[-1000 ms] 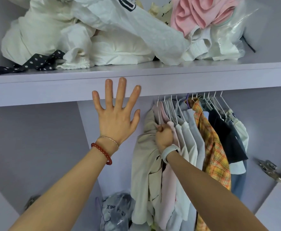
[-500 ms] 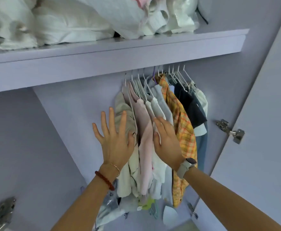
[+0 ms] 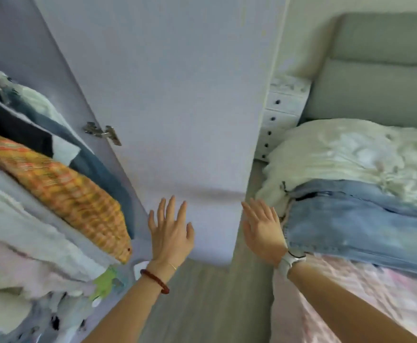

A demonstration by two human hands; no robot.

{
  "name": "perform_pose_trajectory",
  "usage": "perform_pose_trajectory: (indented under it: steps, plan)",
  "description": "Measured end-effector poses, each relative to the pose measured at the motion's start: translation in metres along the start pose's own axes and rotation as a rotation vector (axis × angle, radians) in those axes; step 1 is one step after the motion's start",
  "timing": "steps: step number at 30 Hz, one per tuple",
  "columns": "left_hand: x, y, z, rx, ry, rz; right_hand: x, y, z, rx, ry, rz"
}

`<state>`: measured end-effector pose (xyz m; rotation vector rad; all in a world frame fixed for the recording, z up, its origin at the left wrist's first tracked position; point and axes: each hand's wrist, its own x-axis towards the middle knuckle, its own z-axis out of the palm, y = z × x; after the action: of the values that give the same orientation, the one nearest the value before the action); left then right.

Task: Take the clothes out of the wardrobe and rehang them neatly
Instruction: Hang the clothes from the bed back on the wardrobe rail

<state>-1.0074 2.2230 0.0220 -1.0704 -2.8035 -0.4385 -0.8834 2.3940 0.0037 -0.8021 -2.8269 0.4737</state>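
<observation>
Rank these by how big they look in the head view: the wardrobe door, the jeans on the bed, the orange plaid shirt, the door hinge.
1. wardrobe door
2. jeans
3. orange plaid shirt, though it hangs nearer the camera, so its rank against the jeans is unsure
4. door hinge

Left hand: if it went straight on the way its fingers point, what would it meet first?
Probably the open wardrobe door: the left hand is spread with fingers aimed at its lower panel. Depth is unclear.
</observation>
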Motion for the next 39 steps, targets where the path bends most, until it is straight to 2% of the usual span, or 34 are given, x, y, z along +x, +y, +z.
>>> perform_pose_trajectory:
  steps: [5, 9, 14, 21, 25, 31, 36, 39]
  plan:
    - [0.012, 0.164, 0.064, -0.098, -0.181, 0.406, -0.070, 0.150, -0.033, -0.020, -0.019, 0.399]
    - [0.026, 0.268, 0.102, -0.214, -0.351, 0.649, -0.124, 0.235, -0.063, -0.034, 0.047, 0.675]
    - [0.056, 0.359, 0.153, -0.146, -0.417, 0.808, -0.163, 0.309, -0.083, 0.020, 0.129, 0.944]
    - [0.095, 0.466, 0.256, -0.026, -0.681, 0.909, -0.162, 0.418, -0.076, 0.238, 0.215, 1.239]
    - [0.113, 0.509, 0.321, 0.044, -0.777, 0.945, -0.148, 0.494, -0.062, 0.339, 0.242, 1.427]
    - [0.123, 0.541, 0.411, 0.253, -0.885, 0.969, -0.124, 0.591, -0.035, 0.419, 0.260, 1.560]
    - [0.115, 0.530, 0.448, 0.294, -0.929, 0.964, -0.107, 0.634, -0.016, 0.444, 0.235, 1.680]
    - [0.115, 0.526, 0.453, 0.286, -0.926, 0.977, -0.098, 0.649, -0.018, 0.351, 0.258, 1.778]
